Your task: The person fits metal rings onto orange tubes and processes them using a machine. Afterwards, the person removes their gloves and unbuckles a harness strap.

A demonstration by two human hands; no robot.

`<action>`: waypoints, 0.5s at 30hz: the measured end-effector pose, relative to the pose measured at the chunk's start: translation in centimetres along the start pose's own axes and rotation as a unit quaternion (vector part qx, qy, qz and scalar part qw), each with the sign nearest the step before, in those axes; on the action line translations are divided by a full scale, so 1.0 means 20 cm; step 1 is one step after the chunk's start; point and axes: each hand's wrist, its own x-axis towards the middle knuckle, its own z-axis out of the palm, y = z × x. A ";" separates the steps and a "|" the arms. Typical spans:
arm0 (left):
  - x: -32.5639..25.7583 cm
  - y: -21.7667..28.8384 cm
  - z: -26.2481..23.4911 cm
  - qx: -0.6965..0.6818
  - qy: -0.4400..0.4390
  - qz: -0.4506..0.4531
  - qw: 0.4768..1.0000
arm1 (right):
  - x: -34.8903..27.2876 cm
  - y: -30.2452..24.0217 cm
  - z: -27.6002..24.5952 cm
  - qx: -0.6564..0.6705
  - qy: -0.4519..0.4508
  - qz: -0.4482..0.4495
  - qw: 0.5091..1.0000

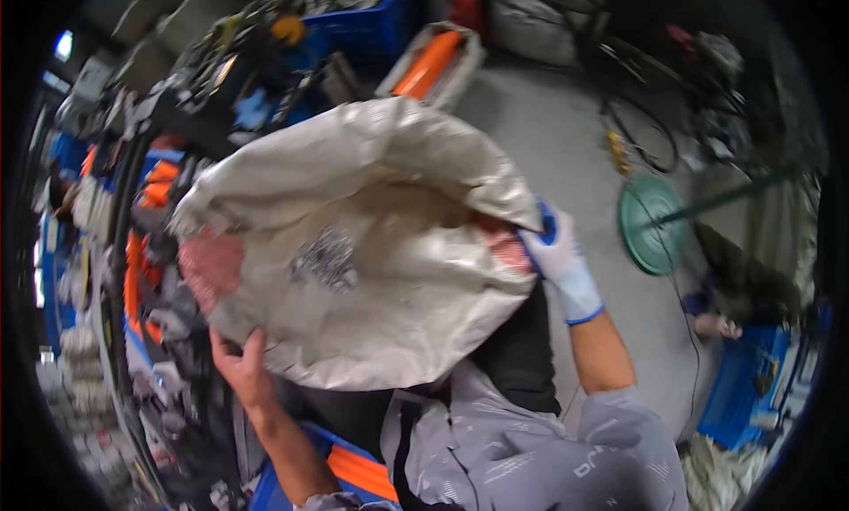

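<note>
A large off-white woven sack [371, 245] fills the middle of the head view, its mouth held wide so the inside shows. A small dark cluster of bits [325, 259] lies inside on the fabric. My left hand [240, 361], bare, grips the sack's lower left edge. My right hand [559, 259], in a white glove with blue trim, holds the right rim of the sack. Pinkish red printing shows through the fabric on both sides.
Blue crates [363, 24] with tools and cables stand at the back. An orange and white object [432, 64] lies behind the sack. A green round base [653, 223] sits on the grey floor at right, near a blue bin [747, 383]. Cluttered shelving runs along the left.
</note>
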 end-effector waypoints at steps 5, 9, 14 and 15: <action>-0.10 0.17 -0.04 -0.040 0.026 0.000 0.999 | 0.03 -0.11 0.05 -0.014 -0.027 -0.018 0.999; -0.11 0.20 -0.04 -0.050 0.025 -0.006 0.998 | 0.01 -0.09 0.07 0.009 -0.021 -0.018 1.000; -0.11 0.19 -0.04 -0.058 0.026 -0.008 0.998 | 0.00 -0.10 0.08 -0.005 -0.028 -0.016 0.999; -0.11 0.18 -0.03 -0.063 0.024 -0.009 0.998 | 0.01 -0.09 0.09 0.001 -0.024 -0.015 1.000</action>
